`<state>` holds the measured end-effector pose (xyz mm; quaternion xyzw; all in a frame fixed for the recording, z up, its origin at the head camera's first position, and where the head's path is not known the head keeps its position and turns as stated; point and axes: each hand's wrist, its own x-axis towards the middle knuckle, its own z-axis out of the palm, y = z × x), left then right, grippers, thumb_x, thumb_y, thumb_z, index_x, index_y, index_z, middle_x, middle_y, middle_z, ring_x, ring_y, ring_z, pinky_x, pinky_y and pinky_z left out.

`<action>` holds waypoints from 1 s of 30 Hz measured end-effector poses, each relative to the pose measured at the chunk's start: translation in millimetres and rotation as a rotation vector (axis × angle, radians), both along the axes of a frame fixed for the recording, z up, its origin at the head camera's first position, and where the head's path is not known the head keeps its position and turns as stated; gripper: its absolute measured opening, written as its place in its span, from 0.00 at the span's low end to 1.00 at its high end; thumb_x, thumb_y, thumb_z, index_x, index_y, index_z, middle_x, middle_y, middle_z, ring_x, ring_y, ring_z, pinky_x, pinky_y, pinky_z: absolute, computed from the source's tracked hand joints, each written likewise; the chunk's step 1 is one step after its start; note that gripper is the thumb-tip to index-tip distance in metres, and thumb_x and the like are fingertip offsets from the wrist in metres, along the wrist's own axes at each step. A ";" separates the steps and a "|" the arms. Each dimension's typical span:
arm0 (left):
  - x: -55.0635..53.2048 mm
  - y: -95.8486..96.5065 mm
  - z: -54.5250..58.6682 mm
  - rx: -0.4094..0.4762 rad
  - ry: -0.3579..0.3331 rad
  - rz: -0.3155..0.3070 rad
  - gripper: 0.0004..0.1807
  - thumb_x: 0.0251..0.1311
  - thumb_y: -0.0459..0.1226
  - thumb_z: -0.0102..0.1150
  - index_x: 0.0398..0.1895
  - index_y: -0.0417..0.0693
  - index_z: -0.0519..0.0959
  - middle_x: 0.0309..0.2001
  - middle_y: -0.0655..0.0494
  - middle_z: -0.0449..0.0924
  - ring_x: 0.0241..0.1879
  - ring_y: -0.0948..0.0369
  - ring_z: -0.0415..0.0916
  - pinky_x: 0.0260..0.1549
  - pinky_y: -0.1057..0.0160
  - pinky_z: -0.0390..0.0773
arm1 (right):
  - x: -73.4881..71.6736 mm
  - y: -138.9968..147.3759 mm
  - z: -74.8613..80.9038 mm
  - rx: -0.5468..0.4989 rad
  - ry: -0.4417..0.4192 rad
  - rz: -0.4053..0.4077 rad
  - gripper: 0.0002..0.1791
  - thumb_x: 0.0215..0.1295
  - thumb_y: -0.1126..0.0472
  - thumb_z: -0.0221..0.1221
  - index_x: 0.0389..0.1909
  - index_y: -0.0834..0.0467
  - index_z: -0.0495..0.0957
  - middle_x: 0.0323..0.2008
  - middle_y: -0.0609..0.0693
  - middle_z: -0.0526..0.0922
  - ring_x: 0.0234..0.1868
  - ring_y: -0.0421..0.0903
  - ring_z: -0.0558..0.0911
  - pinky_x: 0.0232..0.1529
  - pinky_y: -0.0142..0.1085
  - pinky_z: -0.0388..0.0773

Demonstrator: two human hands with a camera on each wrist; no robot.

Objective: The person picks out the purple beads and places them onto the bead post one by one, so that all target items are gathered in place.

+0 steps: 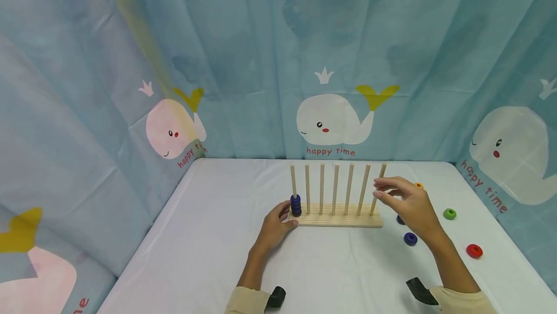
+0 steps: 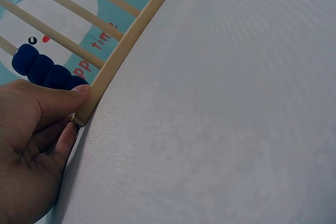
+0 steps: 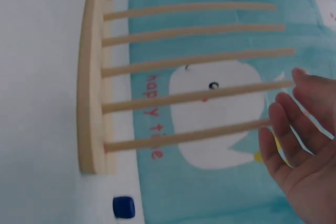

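A wooden peg rack (image 1: 339, 221) stands on the table, a row of several upright pegs rising from its flat base. Several dark blue beads (image 1: 296, 206) are stacked low on its leftmost peg. My left hand (image 1: 276, 227) grips the left end of the base, and the left wrist view shows its thumb (image 2: 80, 91) on the wood just below the blue beads. Beside the upper part of the rightmost pegs is my right hand (image 1: 406, 205). In the right wrist view its fingers (image 3: 286, 119) are loosely bent with nothing between them.
Loose beads lie on the white cloth right of the rack: a red one (image 1: 474, 251), a green one (image 1: 450, 214), a blue one (image 1: 410, 239), plus an orange one (image 1: 418, 185) partly hidden behind the right hand. A blue curtain (image 1: 261, 125) with whale prints surrounds the table.
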<state>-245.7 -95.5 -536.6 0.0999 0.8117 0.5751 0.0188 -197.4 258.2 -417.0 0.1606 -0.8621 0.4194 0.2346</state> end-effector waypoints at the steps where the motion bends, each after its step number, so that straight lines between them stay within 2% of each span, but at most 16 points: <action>1: 0.0 -0.2 -0.1 0.006 0.001 -0.003 0.36 0.66 0.29 0.70 0.77 0.37 0.68 0.73 0.40 0.73 0.73 0.45 0.71 0.73 0.61 0.75 | 1.4 3.5 -1.6 0.002 -0.005 -0.008 0.16 0.72 0.62 0.68 0.59 0.56 0.86 0.49 0.51 0.89 0.49 0.28 0.81 0.52 0.14 0.78; 16: -0.3 -0.7 -1.6 -0.007 0.016 -0.008 0.37 0.66 0.30 0.71 0.77 0.38 0.69 0.73 0.40 0.73 0.73 0.45 0.71 0.73 0.62 0.76 | 21.8 56.2 -25.3 0.055 -0.083 -0.089 0.21 0.71 0.61 0.70 0.62 0.62 0.82 0.52 0.60 0.88 0.47 0.19 0.78 0.49 0.08 0.75; 24: 0.4 -1.8 -0.1 0.008 0.011 -0.005 0.37 0.66 0.30 0.70 0.76 0.37 0.69 0.73 0.38 0.73 0.73 0.43 0.71 0.73 0.58 0.76 | 30.8 79.1 -35.4 0.110 -0.249 -0.151 0.26 0.72 0.52 0.69 0.65 0.62 0.80 0.56 0.62 0.86 0.45 0.14 0.73 0.42 0.10 0.77; 30: 0.3 -1.9 -0.7 -0.004 0.016 -0.006 0.37 0.65 0.30 0.71 0.76 0.37 0.69 0.73 0.39 0.73 0.73 0.44 0.72 0.72 0.60 0.77 | 37.1 95.5 -43.6 0.152 -0.365 -0.178 0.32 0.73 0.47 0.68 0.68 0.64 0.76 0.57 0.65 0.86 0.42 0.12 0.71 0.39 0.13 0.78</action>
